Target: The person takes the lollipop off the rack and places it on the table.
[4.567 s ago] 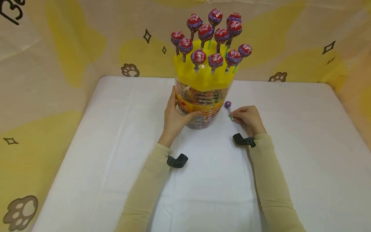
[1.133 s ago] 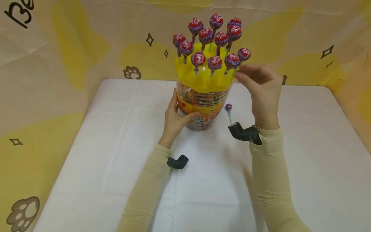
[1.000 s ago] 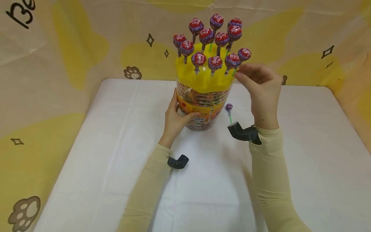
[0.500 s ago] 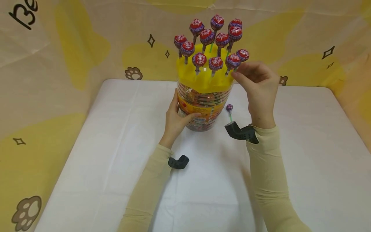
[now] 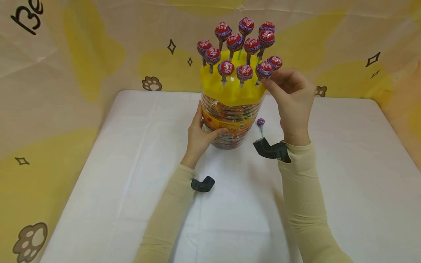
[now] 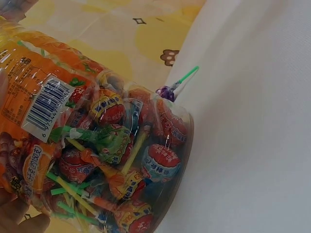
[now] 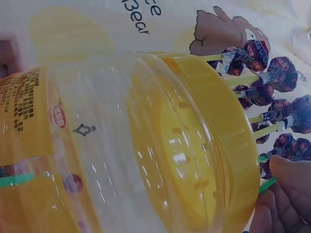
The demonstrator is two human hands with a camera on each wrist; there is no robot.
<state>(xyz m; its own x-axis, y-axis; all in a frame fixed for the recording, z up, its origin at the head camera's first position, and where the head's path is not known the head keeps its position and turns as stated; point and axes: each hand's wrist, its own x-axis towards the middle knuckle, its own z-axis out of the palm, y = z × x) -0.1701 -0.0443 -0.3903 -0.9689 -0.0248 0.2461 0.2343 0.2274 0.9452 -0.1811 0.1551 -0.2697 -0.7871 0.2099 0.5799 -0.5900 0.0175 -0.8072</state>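
Note:
A clear plastic jar (image 5: 230,126) with an orange label stands on the table, packed with wrapped lollipops (image 6: 126,184). My left hand (image 5: 198,137) grips its lower left side, thumb across the front. Several red and purple lollipops stick up out of its yellow lid (image 5: 223,91). At the lid's right edge, my right hand (image 5: 294,104) pinches the green stick (image 7: 268,185) of a lollipop (image 5: 275,62) between thumb and fingers. Its lower stick is hidden by the fingers in the head view. A loose purple lollipop (image 5: 260,122) lies on the table, right of the jar.
White cloth covers the table (image 5: 158,204), whose far edge runs behind the jar. A yellow patterned backdrop (image 5: 98,47) hangs at the back and sides. Black wrist cameras (image 5: 203,184) sit on both sleeves.
Earlier my right hand let go of the loose lollipop on the table and rose to the lid. Over the last second the pinched lollipop shifts slightly left; my left hand keeps its grip.

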